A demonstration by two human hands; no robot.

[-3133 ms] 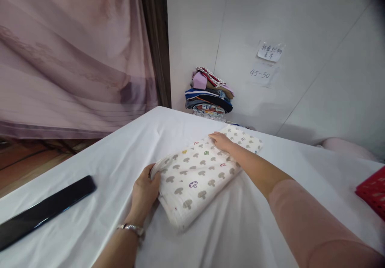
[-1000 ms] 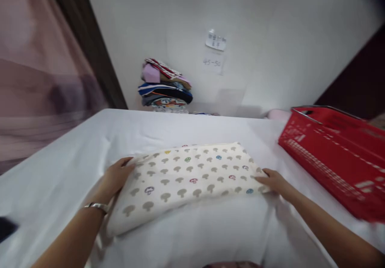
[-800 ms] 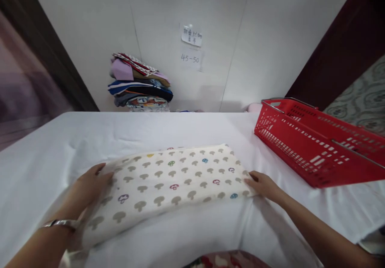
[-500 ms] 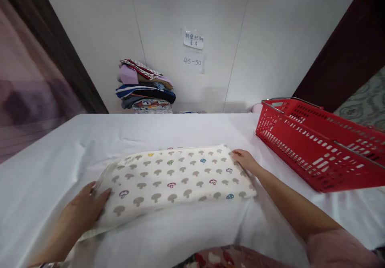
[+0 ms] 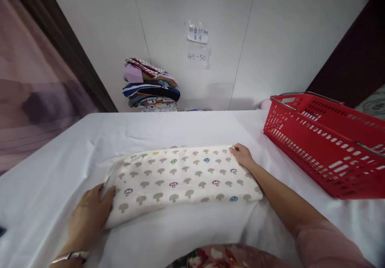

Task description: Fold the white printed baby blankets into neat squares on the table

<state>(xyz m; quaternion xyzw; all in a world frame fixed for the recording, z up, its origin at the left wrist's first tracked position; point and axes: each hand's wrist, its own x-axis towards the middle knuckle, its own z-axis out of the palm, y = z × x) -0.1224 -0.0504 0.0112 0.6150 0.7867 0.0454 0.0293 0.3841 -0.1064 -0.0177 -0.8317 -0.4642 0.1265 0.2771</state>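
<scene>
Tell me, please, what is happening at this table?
A person has both hands on a folded cloth with a mushroom print, lying on the white table. The left hand is at its near left end; the right hand pinches the far right corner. A red basket stands to the right, and a pile of fabrics is beyond the table.

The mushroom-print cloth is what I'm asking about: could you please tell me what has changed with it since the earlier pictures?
The cloth has turned from a slant to roughly in line with the table's far edge. The right hand, first resting on top, now pinches its far right corner. The left hand remains at the left end; the folded stack stays by the wall.
</scene>
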